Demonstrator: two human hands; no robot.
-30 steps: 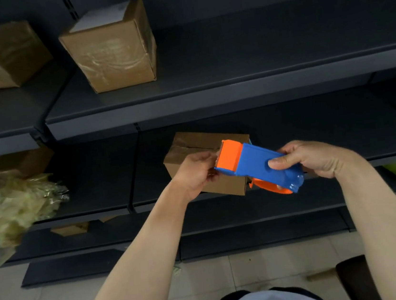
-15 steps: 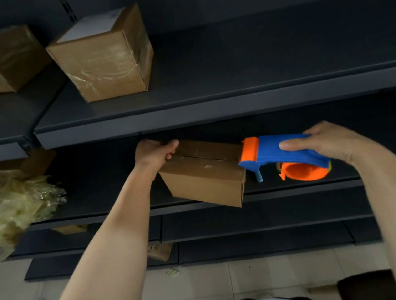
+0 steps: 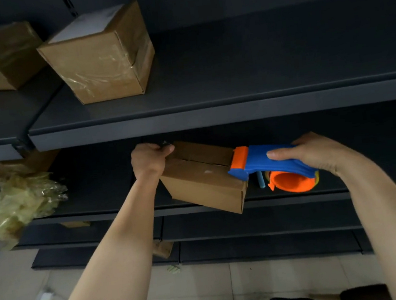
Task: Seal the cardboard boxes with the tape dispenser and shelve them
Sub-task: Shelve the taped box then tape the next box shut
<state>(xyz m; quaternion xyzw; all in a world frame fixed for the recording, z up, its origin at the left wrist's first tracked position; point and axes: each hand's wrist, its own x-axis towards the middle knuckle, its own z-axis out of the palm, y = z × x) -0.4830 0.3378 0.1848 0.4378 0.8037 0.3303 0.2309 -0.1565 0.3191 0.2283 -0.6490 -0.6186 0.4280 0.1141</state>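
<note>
- Cardboard box (image 3: 202,176) tilted at the middle shelf (image 3: 297,198) front edge, left hand (image 3: 147,159) fingers (image 3: 167,150) clamped on its far-left corner.
- Blue-orange tape dispenser (image 3: 268,163) has its orange nose on the box's right end, right hand (image 3: 314,153) fingers wrapped round the handle.
- White label (image 3: 91,23) on the taped box (image 3: 102,67) up top: too blurry to read.

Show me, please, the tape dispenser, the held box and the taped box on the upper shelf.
tape dispenser (image 3: 258,158): head view, blue body.
held box (image 3: 204,192): head view, front face.
taped box (image 3: 97,67): head view, front face.
</note>
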